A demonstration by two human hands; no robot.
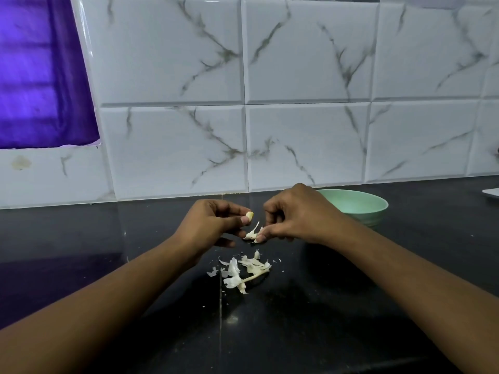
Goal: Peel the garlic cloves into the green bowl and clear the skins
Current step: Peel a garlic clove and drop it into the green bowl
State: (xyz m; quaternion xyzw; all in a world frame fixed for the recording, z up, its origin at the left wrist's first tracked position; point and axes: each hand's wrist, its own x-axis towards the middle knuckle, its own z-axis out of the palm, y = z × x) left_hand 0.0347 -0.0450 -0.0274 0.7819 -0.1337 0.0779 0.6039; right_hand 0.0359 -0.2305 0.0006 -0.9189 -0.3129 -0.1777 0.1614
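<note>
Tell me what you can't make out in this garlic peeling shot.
Head view:
green bowl: contents hidden by the right hand and the near rim.
garlic clove: mostly covered by fingers of the left hand.
white object at right: cut off by the frame edge.

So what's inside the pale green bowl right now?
The pale green round bowl shows only bare inner wall. Its floor is hidden by the near rim, and its left side by the right hand.
</note>
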